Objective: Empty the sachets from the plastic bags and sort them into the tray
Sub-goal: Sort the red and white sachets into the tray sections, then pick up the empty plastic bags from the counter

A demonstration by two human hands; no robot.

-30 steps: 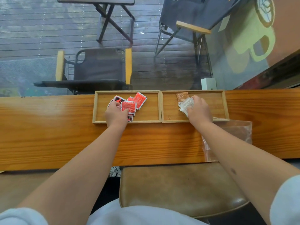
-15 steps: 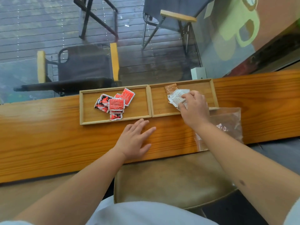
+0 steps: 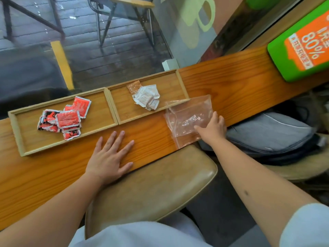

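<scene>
Two wooden trays sit side by side on the wooden counter (image 3: 231, 82). Several red sachets (image 3: 67, 119) lie in a pile in the left tray (image 3: 16, 134). The right tray (image 3: 170, 86) holds several white sachets (image 3: 146, 97) and an orange-tinted one at the back. A clear plastic bag (image 3: 185, 116) lies flat, overlapping the right tray's near right corner; it looks empty. My right hand (image 3: 212, 130) rests palm down on the bag's right edge, fingers spread. My left hand (image 3: 108, 157) lies flat and open on the counter, in front of the trays.
A tan padded stool seat (image 3: 156, 184) is under the counter's near edge. A grey backpack (image 3: 270, 132) sits lower right. A green and orange sign (image 3: 302, 47) stands at the counter's far right. A window and a small white box (image 3: 170, 64) are behind the trays.
My right hand left the white sachets in the right tray and moved right onto the plastic bag. My left hand came off the red sachets and settled flat on the counter.
</scene>
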